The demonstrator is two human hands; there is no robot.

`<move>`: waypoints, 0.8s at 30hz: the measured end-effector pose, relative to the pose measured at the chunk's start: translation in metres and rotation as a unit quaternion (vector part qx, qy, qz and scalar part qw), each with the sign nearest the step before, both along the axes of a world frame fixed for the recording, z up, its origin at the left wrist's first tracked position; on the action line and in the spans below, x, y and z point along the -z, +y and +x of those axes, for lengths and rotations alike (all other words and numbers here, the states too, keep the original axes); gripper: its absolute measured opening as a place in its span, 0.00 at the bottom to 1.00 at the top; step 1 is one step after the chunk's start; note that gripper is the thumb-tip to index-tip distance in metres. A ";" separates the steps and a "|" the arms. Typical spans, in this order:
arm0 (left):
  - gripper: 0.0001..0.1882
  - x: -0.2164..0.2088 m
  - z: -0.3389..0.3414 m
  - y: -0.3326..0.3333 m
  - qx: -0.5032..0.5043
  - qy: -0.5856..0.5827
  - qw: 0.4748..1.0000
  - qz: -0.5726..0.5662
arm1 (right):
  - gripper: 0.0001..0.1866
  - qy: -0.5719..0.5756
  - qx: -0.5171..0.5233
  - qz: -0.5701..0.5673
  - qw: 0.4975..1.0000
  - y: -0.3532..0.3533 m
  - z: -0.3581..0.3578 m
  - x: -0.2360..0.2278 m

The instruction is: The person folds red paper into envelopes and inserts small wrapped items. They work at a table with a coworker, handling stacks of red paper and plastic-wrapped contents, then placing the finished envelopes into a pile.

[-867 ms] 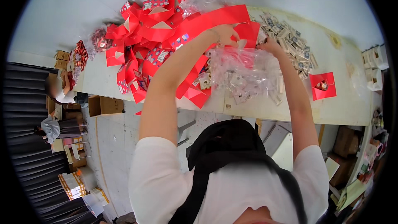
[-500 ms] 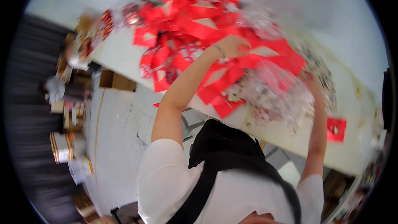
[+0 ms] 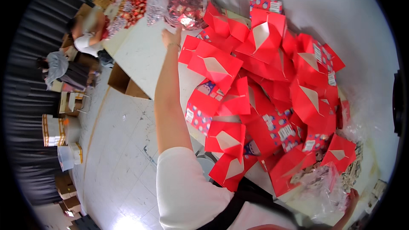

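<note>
My left arm stretches far up the table, and my left hand (image 3: pixel 171 37) is at the near edge of a clear plastic bag (image 3: pixel 186 9) full of shiny red wrapped pieces. Its thumb and fingers are apart, with nothing seen in them; a fingertip reaches the bag's edge, though contact is unclear. A bracelet circles that wrist. At the lower right, my right hand (image 3: pixel 352 196) is beside a crumpled clear bag (image 3: pixel 326 189); its fingers are too small and partly hidden to read. Between my arms lies a big heap of red folded paper boxes (image 3: pixel 215 66), some with patterned sides and open flaps.
Small red packets (image 3: pixel 135 6) lie in a pile at the table's far left end. Two people (image 3: pixel 87 38) are beyond it. A brown carton (image 3: pixel 125 81) stands by the table's left edge. Small pale pieces (image 3: pixel 352 166) lie near the wall at right.
My view has swung left. My left hand has gone from among the red boxes to the bag of red wrapped pieces. My right hand stays near the crumpled clear bag.
</note>
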State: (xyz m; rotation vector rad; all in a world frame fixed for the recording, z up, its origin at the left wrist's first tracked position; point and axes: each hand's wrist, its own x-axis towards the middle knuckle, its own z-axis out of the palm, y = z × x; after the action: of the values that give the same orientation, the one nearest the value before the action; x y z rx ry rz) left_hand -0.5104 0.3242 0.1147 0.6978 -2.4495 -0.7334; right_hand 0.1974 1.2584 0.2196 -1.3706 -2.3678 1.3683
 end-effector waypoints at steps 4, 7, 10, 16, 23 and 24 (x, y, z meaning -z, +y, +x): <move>0.66 0.009 -0.125 -0.028 -0.046 0.140 0.988 -0.036 | 0.09 -0.117 0.008 0.103 0.988 -0.067 -0.015 -0.055; 0.71 0.038 -0.197 -0.037 -0.086 0.127 0.985 0.073 | 0.09 -0.169 -0.009 0.200 0.965 -0.113 -0.019 -0.091; 0.51 0.037 -0.236 -0.068 -0.011 0.132 0.914 0.383 | 0.08 -0.154 -0.045 0.228 0.960 -0.123 -0.025 -0.100; 0.10 -0.112 -0.249 -0.054 0.209 0.285 0.631 0.691 | 0.08 -0.139 0.009 0.196 0.971 -0.174 0.024 -0.108; 0.10 -0.272 -0.191 -0.027 0.457 0.280 0.530 0.657 | 0.09 -0.051 0.066 0.176 0.981 -0.160 0.134 -0.073; 0.09 -0.308 -0.158 -0.010 0.486 0.257 0.552 0.627 | 0.10 -0.063 0.040 0.203 0.976 -0.191 0.114 -0.084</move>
State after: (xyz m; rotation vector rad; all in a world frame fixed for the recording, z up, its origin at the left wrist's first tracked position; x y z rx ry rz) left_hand -0.6685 0.3146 0.4224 -0.6346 -1.1650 -2.6830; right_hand 0.3109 1.0672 0.3032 -1.4406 -2.4540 0.7368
